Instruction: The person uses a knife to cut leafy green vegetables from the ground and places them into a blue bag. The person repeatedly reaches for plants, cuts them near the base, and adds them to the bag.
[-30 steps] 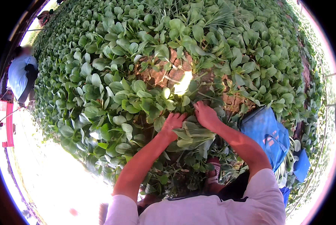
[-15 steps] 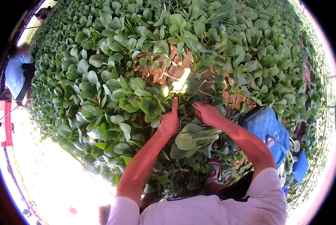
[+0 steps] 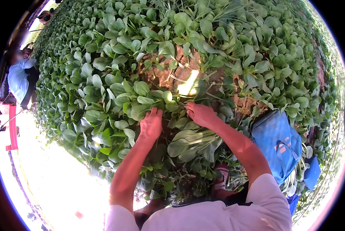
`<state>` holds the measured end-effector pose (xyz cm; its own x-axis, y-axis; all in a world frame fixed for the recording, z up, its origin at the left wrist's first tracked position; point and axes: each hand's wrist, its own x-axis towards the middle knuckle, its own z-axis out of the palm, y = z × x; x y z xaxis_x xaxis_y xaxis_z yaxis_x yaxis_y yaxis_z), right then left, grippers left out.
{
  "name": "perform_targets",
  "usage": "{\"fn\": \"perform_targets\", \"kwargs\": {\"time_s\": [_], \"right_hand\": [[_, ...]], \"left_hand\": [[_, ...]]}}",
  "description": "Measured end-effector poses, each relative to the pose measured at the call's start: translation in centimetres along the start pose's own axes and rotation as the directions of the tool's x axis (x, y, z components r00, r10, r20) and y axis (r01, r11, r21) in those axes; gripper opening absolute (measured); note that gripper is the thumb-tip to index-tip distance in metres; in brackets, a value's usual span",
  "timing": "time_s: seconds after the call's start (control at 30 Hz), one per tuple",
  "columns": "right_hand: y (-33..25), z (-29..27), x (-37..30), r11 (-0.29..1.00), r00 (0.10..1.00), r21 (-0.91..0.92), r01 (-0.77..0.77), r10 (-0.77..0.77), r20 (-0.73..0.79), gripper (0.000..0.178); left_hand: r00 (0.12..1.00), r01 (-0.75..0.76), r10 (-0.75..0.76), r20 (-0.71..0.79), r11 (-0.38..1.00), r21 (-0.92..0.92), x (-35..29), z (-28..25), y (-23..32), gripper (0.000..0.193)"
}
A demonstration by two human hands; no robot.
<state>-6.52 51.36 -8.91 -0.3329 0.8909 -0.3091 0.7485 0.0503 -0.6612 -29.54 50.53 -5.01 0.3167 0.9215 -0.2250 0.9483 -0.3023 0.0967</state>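
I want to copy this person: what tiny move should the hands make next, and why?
Maybe the left hand should gently gather the leafy plant just ahead, because it's right beside that plant and the right hand is close by.

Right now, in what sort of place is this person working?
Probably a vegetable field: many leafy plants grow close together, soil shows between them, and a blue bag sits beside them.

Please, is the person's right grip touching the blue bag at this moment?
Apart. The head view shows the right grip clearly left of the blue bag, with leaves and soil visible between them.
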Motion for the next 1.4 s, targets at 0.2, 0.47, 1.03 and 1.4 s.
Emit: {"fn": "perform_targets", "kwargs": {"time_s": [0.2,0.47,1.03,1.4], "right_hand": [[0.1,0.2,-0.1,0.975,0.994,0.218,0.053,-0.031,-0.103,0.022],[0.9,0.8,0.5,0.993,0.992,0.087,0.081,-0.073,-0.099,0.03],[2.0,1.5,1.6,0.979,0.98,0.066,0.191,-0.194,0.046,0.024],[2.1,2.9,0.8,0.916,0.962,0.307,0.258,-0.213,-0.17,0.021]], "left_hand": [[0.984,-0.149,0.153,-0.087,0.988,0.05,-4.7,2.9,-1.7,0.034],[0.989,0.004,0.002,-0.149,0.999,0.037,-1.5,2.0,-0.5,0.026],[0.978,0.17,-0.206,-0.032,0.877,-0.449,-2.4,4.2,-1.5,0.02],[0.971,0.2,-0.237,-0.027,0.87,-0.451,-2.3,3.9,-1.4,0.018]]}}
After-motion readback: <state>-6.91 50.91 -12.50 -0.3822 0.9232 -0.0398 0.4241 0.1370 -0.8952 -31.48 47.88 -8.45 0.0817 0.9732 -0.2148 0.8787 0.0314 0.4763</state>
